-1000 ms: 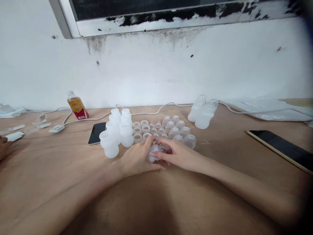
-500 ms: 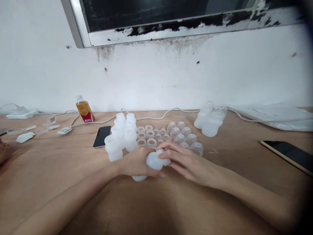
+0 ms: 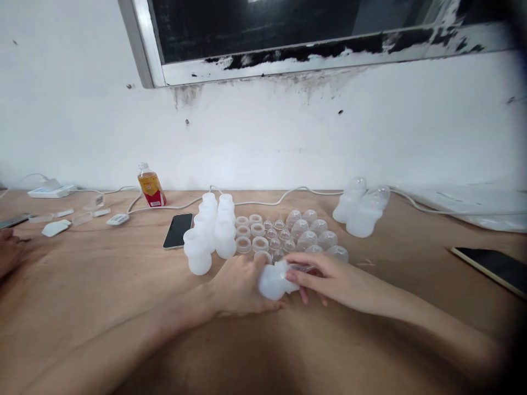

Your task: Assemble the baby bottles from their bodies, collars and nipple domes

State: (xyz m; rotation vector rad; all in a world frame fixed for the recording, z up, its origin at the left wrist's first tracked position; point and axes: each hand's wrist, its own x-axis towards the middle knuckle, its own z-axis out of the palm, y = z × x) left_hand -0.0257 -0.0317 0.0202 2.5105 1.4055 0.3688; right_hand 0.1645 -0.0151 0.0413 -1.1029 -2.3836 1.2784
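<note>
A milky white baby bottle [image 3: 272,282] lies tilted in my left hand [image 3: 239,282], whose fingers wrap round its body. My right hand [image 3: 329,277] is closed about its top end, where something clear shows between the fingers; I cannot tell whether it is a teat or a cap. Just beyond my hands lie rows of white collar rings [image 3: 259,244], small clear teats [image 3: 284,235] and clear domed caps [image 3: 307,240]. Two rows of open white bottle bodies [image 3: 200,260] stand to the left of the rings.
Capped bottles [image 3: 362,222] stand at the back right. Phones lie at left [image 3: 178,230] and right [image 3: 494,269]. A drink bottle [image 3: 151,187], a white cable [image 3: 284,197] and a plastic bag [image 3: 457,208] are near the wall. Another person's hand [image 3: 10,249] rests at far left.
The view has shifted, so everything sits a little further right. My right hand has moved to the bottle's top end, and a clear part now shows there. My left hand keeps its hold.
</note>
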